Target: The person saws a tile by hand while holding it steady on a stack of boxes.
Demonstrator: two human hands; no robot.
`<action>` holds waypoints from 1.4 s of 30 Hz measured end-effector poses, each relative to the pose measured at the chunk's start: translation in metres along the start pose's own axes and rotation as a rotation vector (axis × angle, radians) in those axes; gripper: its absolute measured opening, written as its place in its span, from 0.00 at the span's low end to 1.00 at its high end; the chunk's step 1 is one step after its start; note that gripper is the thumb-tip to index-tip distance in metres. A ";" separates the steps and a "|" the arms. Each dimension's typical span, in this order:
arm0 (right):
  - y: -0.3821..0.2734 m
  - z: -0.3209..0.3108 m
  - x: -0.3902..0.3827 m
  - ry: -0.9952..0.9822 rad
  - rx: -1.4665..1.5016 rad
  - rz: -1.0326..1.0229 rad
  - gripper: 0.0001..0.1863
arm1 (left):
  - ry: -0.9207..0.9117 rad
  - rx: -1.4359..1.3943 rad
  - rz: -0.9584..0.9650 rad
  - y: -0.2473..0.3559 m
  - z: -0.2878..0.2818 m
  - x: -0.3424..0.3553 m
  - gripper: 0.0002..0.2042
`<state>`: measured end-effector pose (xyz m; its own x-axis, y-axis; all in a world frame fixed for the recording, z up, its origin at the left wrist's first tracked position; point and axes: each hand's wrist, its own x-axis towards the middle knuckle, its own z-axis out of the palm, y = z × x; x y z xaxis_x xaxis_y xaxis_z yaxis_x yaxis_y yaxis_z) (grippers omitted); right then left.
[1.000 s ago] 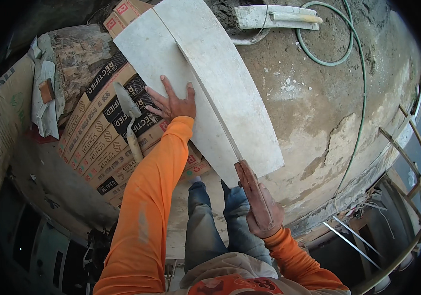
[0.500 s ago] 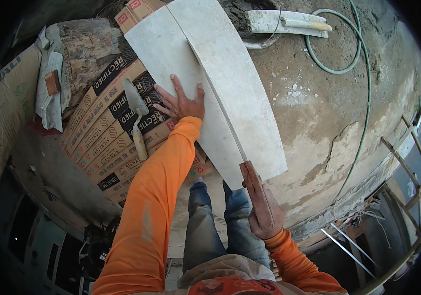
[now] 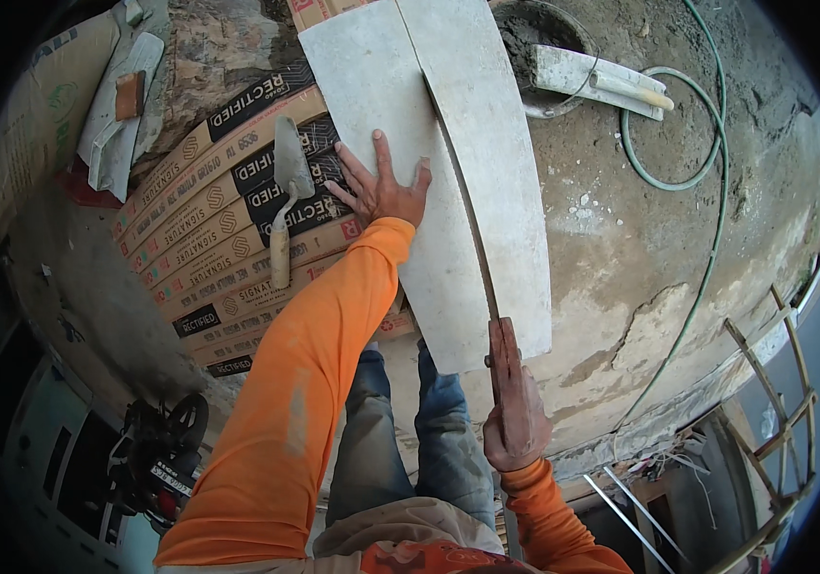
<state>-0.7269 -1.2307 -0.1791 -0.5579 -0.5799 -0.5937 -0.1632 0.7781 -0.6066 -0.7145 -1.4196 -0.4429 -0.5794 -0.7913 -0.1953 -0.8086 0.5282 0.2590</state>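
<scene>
A long white board (image 3: 491, 172) lies over the stacked boxes, split lengthwise by a narrow slit. My left hand (image 3: 381, 191) rests flat on its left part, fingers spread. My right hand (image 3: 515, 426) is closed on a reddish-brown handle (image 3: 502, 340) at the board's near end, in line with the slit; it looks like a saw handle, with any blade mostly hidden in the slit. A trowel (image 3: 290, 172) with a pale handle lies on the boxes, left of my left hand.
Cardboard boxes (image 3: 195, 239), a brown sack (image 3: 42, 115) and a stone slab (image 3: 214, 53) are on the left. A mortar bucket (image 3: 549, 53), white offcut (image 3: 563, 72) and green hose (image 3: 707, 230) lie right. A motorcycle (image 3: 152, 464) stands below left; bamboo framing (image 3: 774, 440) is at right.
The view has shifted and turned, so board and boxes sit further right. The handle in my right hand now points more upright in the picture. My left hand stays spread on the board.
</scene>
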 end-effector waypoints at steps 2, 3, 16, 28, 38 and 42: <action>0.019 0.027 0.050 0.139 0.038 -0.101 0.48 | -0.001 0.001 -0.024 0.000 0.001 0.008 0.44; 0.034 0.034 0.073 0.215 0.027 -0.136 0.46 | -0.009 -0.029 -0.019 0.014 0.006 0.004 0.44; 0.010 -0.001 0.024 0.104 0.147 -0.059 0.46 | 0.013 0.033 -0.007 0.000 0.001 0.009 0.44; 0.011 -0.010 -0.016 -0.066 -0.055 0.010 0.49 | 0.012 0.024 -0.022 0.007 0.005 0.008 0.44; 0.055 0.032 0.075 0.399 0.183 -0.177 0.39 | -0.023 -0.035 -0.045 0.022 0.020 -0.009 0.43; 0.019 -0.007 -0.012 -0.177 0.137 0.005 0.45 | 0.018 0.026 -0.018 0.003 0.005 0.003 0.44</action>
<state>-0.7294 -1.2077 -0.1797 -0.4050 -0.6188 -0.6731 -0.0417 0.7479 -0.6625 -0.7196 -1.4188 -0.4479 -0.5634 -0.8059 -0.1822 -0.8212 0.5219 0.2307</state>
